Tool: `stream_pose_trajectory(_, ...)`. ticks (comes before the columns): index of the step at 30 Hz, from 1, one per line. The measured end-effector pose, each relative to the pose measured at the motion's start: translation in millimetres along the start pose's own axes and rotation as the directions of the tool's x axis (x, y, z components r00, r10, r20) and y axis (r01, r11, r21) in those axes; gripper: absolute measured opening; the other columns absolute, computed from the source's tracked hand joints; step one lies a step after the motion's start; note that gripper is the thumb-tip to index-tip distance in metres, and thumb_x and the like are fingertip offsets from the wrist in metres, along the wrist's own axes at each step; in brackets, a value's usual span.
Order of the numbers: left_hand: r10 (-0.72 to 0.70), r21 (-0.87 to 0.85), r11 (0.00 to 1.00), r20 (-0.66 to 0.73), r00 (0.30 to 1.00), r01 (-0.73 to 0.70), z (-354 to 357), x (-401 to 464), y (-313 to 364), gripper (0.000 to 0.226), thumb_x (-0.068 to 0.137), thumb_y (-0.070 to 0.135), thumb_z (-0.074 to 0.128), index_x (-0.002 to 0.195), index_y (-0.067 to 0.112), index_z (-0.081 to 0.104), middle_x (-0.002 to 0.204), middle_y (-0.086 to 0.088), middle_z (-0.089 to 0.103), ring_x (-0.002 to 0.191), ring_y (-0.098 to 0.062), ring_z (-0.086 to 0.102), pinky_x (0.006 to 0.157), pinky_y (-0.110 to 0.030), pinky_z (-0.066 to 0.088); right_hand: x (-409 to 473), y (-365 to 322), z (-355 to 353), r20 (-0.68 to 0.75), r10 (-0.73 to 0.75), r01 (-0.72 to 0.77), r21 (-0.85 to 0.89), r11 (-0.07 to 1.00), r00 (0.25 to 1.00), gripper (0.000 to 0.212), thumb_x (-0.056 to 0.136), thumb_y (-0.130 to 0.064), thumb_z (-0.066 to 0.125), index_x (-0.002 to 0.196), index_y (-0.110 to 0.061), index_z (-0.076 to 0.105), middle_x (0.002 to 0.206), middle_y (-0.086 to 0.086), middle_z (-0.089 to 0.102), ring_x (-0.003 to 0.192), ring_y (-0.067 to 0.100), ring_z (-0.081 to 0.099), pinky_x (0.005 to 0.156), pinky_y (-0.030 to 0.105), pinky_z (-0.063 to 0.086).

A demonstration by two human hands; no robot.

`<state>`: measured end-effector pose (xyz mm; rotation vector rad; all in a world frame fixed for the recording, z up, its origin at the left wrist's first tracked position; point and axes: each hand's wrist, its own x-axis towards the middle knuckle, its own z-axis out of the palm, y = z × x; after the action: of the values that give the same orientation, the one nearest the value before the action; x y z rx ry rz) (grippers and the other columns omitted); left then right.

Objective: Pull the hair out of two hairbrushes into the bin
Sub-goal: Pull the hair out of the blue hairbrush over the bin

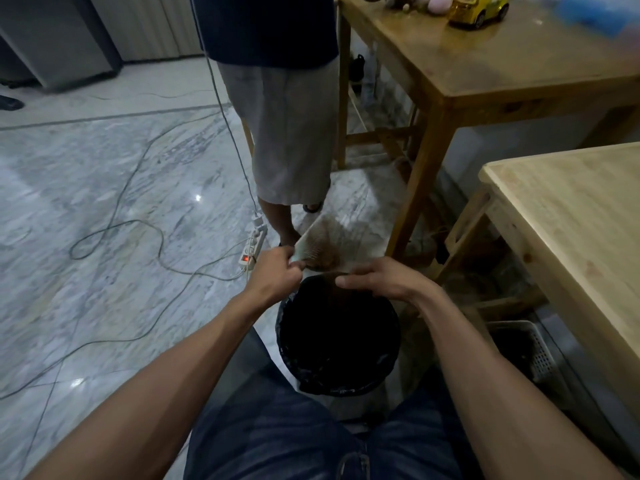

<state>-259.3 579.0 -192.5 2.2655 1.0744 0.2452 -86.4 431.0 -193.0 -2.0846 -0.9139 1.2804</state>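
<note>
A round bin (393, 337) lined with a black bag stands on the floor between my knees. My left hand (275, 271) grips the handle end of a pale hairbrush (317, 239), held just beyond the bin's far rim with its bristles facing right. Brown hair (334, 252) clings to the bristles. My right hand (384, 277) hovers over the bin's far edge, fingertips pinched on thin strands of hair that stretch from the brush. A second hairbrush is not in view.
Another person's legs (291, 150) stand right behind the bin. A power strip (252, 247) and cables lie on the marble floor to the left. Two wooden tables (568, 216) and a plastic basket (530, 351) are on the right.
</note>
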Motion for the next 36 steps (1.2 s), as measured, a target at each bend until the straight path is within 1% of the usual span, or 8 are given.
stream_pose_trajectory(3, 0.069, -0.008, 0.998, 0.035, 0.997, -0.069, 3.7, 1.6, 5.4, 0.035, 0.088, 0.017, 0.059, 0.06, 0.023, 0.04, 0.06, -0.001, 0.045, 0.065, -0.026, 0.048, 0.057, -0.036, 0.029, 1.2, -14.2, -3.1, -0.16, -0.003, 0.033, 0.186, 0.982, 0.987, 0.09, 0.061, -0.088, 0.065, 0.129, -0.029, 0.07, 0.126, -0.007, 0.071, 0.115, 0.016, 0.066, 0.105, 0.042, 0.049)
stream_pose_trajectory(10, 0.132, 0.005, 0.991, 0.044, 0.99, -0.132, 3.5, 1.1, 10.8, 0.034, 0.089, 0.019, 0.059, 0.061, 0.024, 0.04, 0.061, 0.003, 0.045, 0.065, -0.025, 0.047, 0.052, -0.035, 0.027, 12.4, -19.1, -5.8, -0.409, -0.051, 0.189, 0.306, 0.933, 0.911, 0.019, 0.089, -0.027, 0.079, 0.1, -0.011, 0.081, 0.084, -0.004, 0.077, 0.086, 0.012, 0.072, 0.088, 0.03, 0.056)
stream_pose_trajectory(14, 0.018, -0.068, 0.997, -0.044, 0.999, -0.021, -4.1, 4.6, 3.4, 0.029, 0.088, 0.019, 0.062, 0.063, 0.015, 0.047, 0.06, 0.001, 0.047, 0.062, -0.023, 0.045, 0.054, -0.035, 0.027, 16.5, -4.1, -4.4, -0.375, 0.014, 0.061, 0.187, 0.98, 0.927, 0.016, 0.085, -0.03, 0.081, 0.077, -0.016, 0.078, 0.083, 0.0, 0.077, 0.088, 0.018, 0.072, 0.089, 0.038, 0.058)
stream_pose_trajectory(18, 0.017, -0.033, 0.999, -0.057, 0.998, -0.019, -10.2, 7.3, -1.9, 0.032, 0.089, 0.017, 0.063, 0.062, 0.011, 0.047, 0.058, -0.005, 0.046, 0.06, -0.025, 0.045, 0.055, -0.036, 0.027, 5.2, 3.2, -5.0, -0.216, 0.017, 0.018, 0.16, 0.987, 0.976, 0.012, 0.089, -0.031, 0.078, 0.09, -0.02, 0.081, 0.096, -0.004, 0.076, 0.098, 0.011, 0.066, 0.08, 0.025, 0.047)
stream_pose_trajectory(22, 0.133, 0.025, 0.991, -0.039, 0.99, -0.132, -4.4, 7.4, -1.0, 0.031, 0.088, 0.018, 0.063, 0.063, 0.021, 0.044, 0.058, 0.0, 0.047, 0.067, -0.032, 0.053, 0.056, -0.034, 0.028, 9.4, -7.3, -6.3, -0.222, -0.021, 0.077, 0.245, 0.966, 0.975, 0.053, 0.083, -0.056, 0.073, 0.124, -0.022, 0.073, 0.127, -0.003, 0.07, 0.117, 0.014, 0.063, 0.097, 0.031, 0.045)
stream_pose_trajectory(26, 0.206, 0.079, 0.976, -0.039, 0.978, -0.202, 0.3, 5.7, 1.9, 0.012, 0.089, 0.02, 0.063, 0.081, 0.012, 0.06, 0.073, -0.014, 0.065, 0.074, -0.035, 0.058, 0.061, -0.039, 0.041, 19.1, -22.2, -6.4, -0.352, -0.047, 0.168, 0.322, 0.932, 0.935, 0.075, 0.058, -0.079, 0.076, 0.106, -0.022, 0.08, 0.105, -0.005, 0.079, 0.103, 0.013, 0.073, 0.101, 0.041, 0.055)
stream_pose_trajectory(30, 0.208, 0.042, 0.977, -0.031, 0.978, -0.207, 0.4, 5.7, 0.5, 0.011, 0.089, 0.022, 0.063, 0.085, 0.011, 0.063, 0.072, -0.009, 0.065, 0.073, -0.031, 0.059, 0.061, -0.037, 0.042, 38.6, -10.2, -7.6, -0.418, -0.032, 0.166, 0.289, 0.943, 0.908, 0.019, 0.07, -0.042, 0.087, 0.068, -0.024, 0.081, 0.082, -0.001, 0.079, 0.091, 0.023, 0.075, 0.095, 0.05, 0.059)
stream_pose_trajectory(36, 0.136, -0.021, 0.99, -0.059, 0.989, -0.138, 0.3, 4.8, -8.5, 0.01, 0.088, 0.018, 0.064, 0.082, 0.01, 0.064, 0.062, 0.0, 0.053, 0.065, -0.024, 0.051, 0.059, -0.033, 0.034, 27.3, 3.2, 5.4, -0.381, 0.04, 0.035, 0.19, 0.981, 0.924, 0.021, 0.081, -0.026, 0.084, 0.064, -0.016, 0.078, 0.077, -0.002, 0.078, 0.089, 0.018, 0.073, 0.093, 0.04, 0.058)
